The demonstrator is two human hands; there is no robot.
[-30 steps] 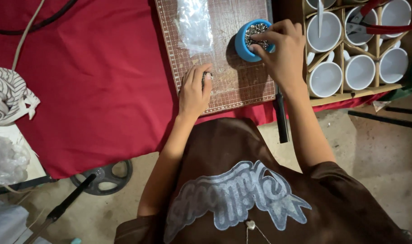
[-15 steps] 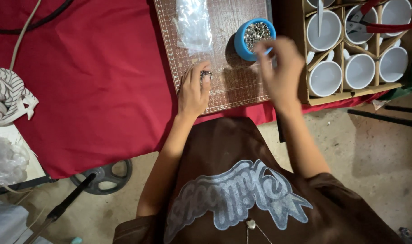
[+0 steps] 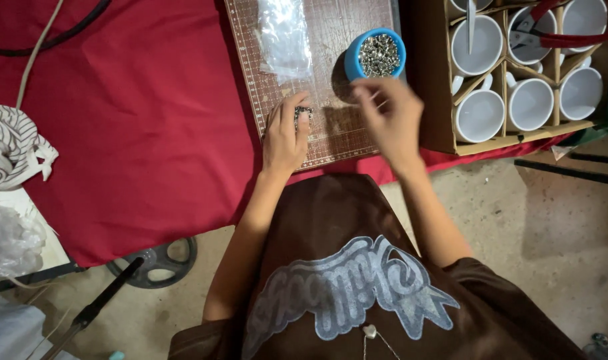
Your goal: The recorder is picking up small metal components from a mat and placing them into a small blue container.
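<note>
Red cloth (image 3: 137,127) covers the counter; a brown gridded cutting mat (image 3: 331,73) holds a blue cup (image 3: 357,63) of silvery beads; white mugs (image 3: 481,113) sit far right.

I see a bench with a red cloth (image 3: 137,133) over it. On the cloth lie a brown cutting mat (image 3: 331,80), a cardboard box (image 3: 427,80) of white cups and a striped rag (image 3: 14,147).

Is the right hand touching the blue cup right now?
Apart. The head view shows the right hand below the blue cup, with a strip of brown mat visible between its fingertips and the cup's rim.
</note>
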